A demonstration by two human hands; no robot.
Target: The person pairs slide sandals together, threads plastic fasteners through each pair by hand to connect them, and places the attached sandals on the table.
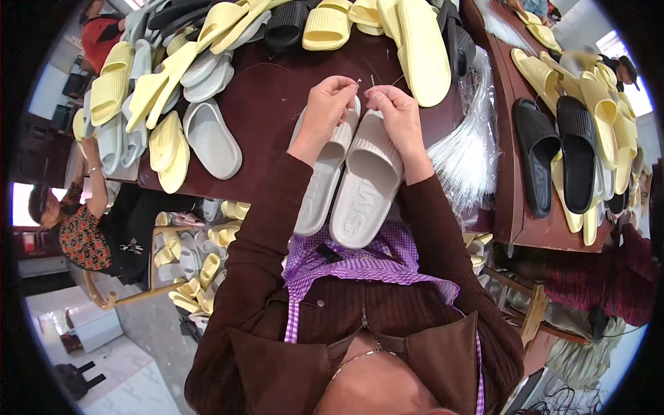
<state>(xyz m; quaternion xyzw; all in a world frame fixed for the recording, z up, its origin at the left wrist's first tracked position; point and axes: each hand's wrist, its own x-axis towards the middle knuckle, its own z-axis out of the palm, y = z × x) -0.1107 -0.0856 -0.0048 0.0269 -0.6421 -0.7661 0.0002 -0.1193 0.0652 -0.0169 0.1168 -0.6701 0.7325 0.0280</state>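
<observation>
A pair of grey slides lies toe-end away from me at the table's near edge, the left slide (318,183) partly under my left wrist and the right slide (360,197) more in the open. Over their far ends, my left hand (324,116) pinches a thin strand, its pale tip showing at the fingers. Close beside it, my right hand (400,123) is also closed in a pinch on a thin strand; how the strand runs between the hands is too fine to make out. To the right lies a bundle of clear plastic strands (460,155) in a transparent bag.
Yellow, grey and black slides ring the dark red table (256,124), including a yellow slide (423,55) beyond my right hand. Another table at right bears black slides (536,155) and yellow ones. A person (86,228) in a patterned top works at left, near a rack of slides (187,259).
</observation>
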